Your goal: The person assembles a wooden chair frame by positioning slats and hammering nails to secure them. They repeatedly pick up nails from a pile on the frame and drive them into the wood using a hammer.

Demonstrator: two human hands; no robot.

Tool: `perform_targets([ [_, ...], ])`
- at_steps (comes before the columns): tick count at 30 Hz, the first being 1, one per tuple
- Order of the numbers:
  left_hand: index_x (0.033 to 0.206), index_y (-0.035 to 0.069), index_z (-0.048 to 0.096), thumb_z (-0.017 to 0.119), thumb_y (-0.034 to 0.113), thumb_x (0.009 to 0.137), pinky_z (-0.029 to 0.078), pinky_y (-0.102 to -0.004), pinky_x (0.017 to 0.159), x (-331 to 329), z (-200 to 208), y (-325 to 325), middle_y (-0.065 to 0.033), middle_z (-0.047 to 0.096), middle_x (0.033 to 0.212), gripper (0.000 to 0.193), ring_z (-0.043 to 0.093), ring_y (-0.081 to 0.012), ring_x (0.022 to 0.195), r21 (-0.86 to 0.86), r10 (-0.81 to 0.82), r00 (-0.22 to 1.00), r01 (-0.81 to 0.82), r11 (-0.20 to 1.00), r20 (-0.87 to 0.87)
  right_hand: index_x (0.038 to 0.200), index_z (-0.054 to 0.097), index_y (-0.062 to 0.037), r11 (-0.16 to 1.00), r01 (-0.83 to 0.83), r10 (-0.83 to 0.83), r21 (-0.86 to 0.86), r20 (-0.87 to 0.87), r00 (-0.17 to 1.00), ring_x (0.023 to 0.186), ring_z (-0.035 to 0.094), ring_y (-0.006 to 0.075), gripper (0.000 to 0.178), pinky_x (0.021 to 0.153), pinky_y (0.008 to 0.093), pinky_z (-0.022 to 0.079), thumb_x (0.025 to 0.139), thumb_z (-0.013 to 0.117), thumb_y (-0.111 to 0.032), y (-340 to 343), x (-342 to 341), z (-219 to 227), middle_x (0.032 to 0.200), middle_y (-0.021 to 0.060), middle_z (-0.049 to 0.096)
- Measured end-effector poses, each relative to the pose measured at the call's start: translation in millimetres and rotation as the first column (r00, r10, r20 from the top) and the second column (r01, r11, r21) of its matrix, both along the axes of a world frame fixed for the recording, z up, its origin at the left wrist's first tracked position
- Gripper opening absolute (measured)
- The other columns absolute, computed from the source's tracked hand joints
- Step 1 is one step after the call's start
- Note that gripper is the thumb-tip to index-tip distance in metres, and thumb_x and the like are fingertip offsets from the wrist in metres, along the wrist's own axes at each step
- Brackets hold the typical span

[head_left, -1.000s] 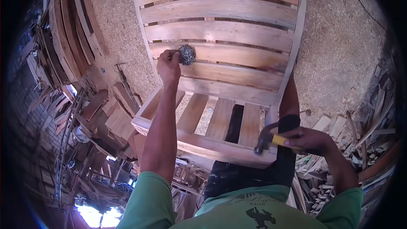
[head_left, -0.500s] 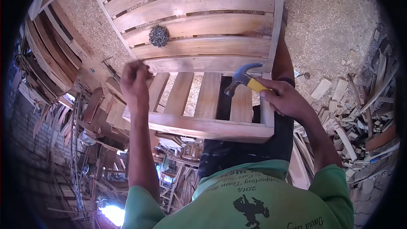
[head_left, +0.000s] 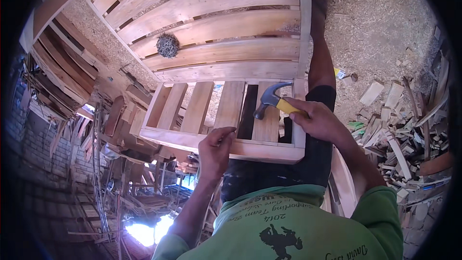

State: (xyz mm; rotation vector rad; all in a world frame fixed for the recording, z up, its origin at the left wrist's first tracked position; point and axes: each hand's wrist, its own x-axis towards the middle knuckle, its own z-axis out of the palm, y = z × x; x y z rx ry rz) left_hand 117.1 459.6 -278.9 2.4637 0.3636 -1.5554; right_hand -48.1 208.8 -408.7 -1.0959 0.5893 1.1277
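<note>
A claw hammer [head_left: 279, 103] with a steel head and yellow handle is gripped in my right hand [head_left: 317, 123], its head over the slats near the right end of a wooden frame [head_left: 168, 137]. At that frame's near rail, my left hand [head_left: 215, 151] is closed in a pinch at the fingertips. Whatever it pinches is too small to make out. Pale slats [head_left: 197, 108] run across the narrow frame with gaps between them. Beyond it spreads a wider slatted panel [head_left: 231, 21], on which a round heap of nails [head_left: 168, 45] rests to the left.
My legs are under and beside the frame's right end. Wood offcuts [head_left: 394, 135] lie piled at the right on a sawdust-strewn floor [head_left: 370, 24]. Curved boards [head_left: 65, 62] are stacked at the far left, and more timber clutters the lower left.
My left hand has moved right and nearer, from the frame's left corner to the middle of its near rail. The hammer stays in my right hand, slightly lower in view.
</note>
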Motion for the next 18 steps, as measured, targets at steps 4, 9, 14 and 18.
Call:
perform_targets([
  [4,0.113,-0.003,0.081,0.074,0.017,0.100,0.057,-0.0324,0.086,9,-9,-21,-0.0118,0.081,0.095,0.024,0.075,-0.0170,0.091,0.170,-0.097,0.984,0.122,0.978,-0.147,0.159,0.059,-0.0209,0.999,0.004,-0.005,0.049,0.005,1.000,0.095,0.077,0.0395,0.054,0.090,0.0456,0.059,0.106,0.066,-0.027,-3,-1,-7,0.105,0.0217,0.079],
  [9,0.110,-0.001,0.083,0.076,0.025,0.097,0.058,-0.0361,0.085,4,-16,-25,-0.0148,0.082,0.092,0.030,0.077,-0.0213,0.088,0.322,-0.105,0.962,0.185,0.929,-0.251,0.160,0.058,-0.0215,0.996,0.076,-0.080,0.045,0.088,0.993,0.089,0.077,0.0391,0.054,0.088,0.0460,0.059,0.106,0.064,-0.028,18,-13,-16,0.104,0.0220,0.078],
  [14,0.105,0.002,0.084,0.077,0.034,0.093,0.058,-0.0393,0.083,-3,-20,-40,-0.0147,0.082,0.090,0.035,0.078,-0.0241,0.085,0.407,-0.169,0.933,0.296,0.864,-0.318,0.163,0.056,-0.0244,0.961,0.092,-0.046,0.262,-0.176,0.983,0.074,0.073,0.0249,0.052,0.078,0.0411,0.060,0.111,0.059,-0.030,16,9,-21,0.089,0.0149,0.072],
  [18,0.104,0.003,0.085,0.078,0.036,0.090,0.057,-0.0402,0.081,0,-25,-35,-0.0139,0.082,0.088,0.036,0.078,-0.0246,0.084,0.424,-0.167,0.916,0.323,0.846,-0.364,0.164,0.054,-0.0263,0.947,0.069,-0.030,0.314,-0.127,0.991,0.065,0.066,0.0166,0.050,0.066,0.0371,0.058,0.114,0.056,-0.030,19,11,-38,0.078,0.0084,0.066],
])
